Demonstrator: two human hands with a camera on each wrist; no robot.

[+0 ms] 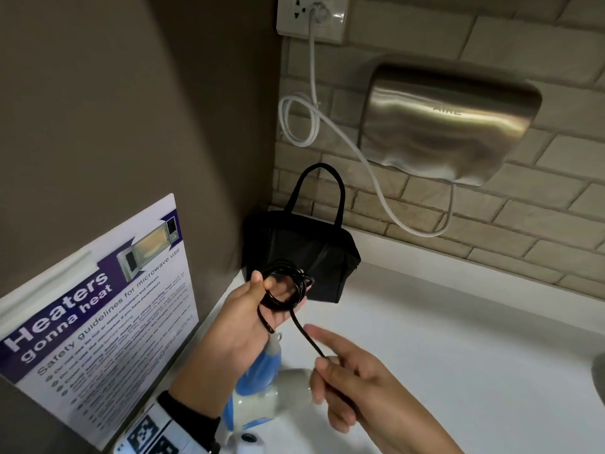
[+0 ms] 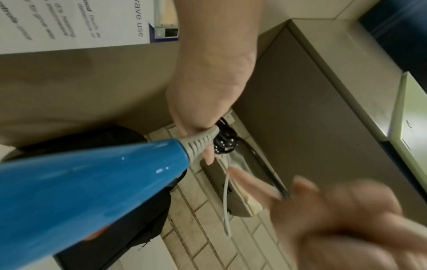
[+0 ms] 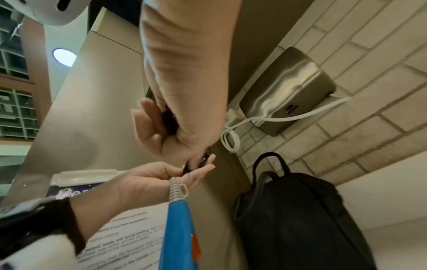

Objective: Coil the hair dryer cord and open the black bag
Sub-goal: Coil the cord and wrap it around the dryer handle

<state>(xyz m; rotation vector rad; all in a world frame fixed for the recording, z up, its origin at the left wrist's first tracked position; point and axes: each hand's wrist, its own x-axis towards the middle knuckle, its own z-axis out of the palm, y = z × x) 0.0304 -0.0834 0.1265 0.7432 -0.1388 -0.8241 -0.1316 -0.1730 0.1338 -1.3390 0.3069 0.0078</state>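
Note:
Several black loops of the hair dryer cord (image 1: pixel 288 285) sit in my left hand (image 1: pixel 278 290), thumb on one side and fingers on the other. The blue and white hair dryer (image 1: pixel 258 371) hangs below that hand by its grey cord sleeve (image 2: pixel 198 144). A straight run of cord leads down to my right hand (image 1: pixel 324 358), which pinches it with the index finger stretched out. The black bag (image 1: pixel 304 253) stands upright in the corner behind the coil, handles up; no opening shows. The right wrist view shows the bag (image 3: pixel 300 219) beside the blue handle (image 3: pixel 177 228).
A steel hand dryer (image 1: pixel 448 122) hangs on the brick wall, with its white cable (image 1: pixel 327 116) looping up to a socket (image 1: pixel 311 14). A microwave safety poster (image 1: pixel 98 322) is on the brown wall at left. The white counter (image 1: pixel 458 339) stretches to the right.

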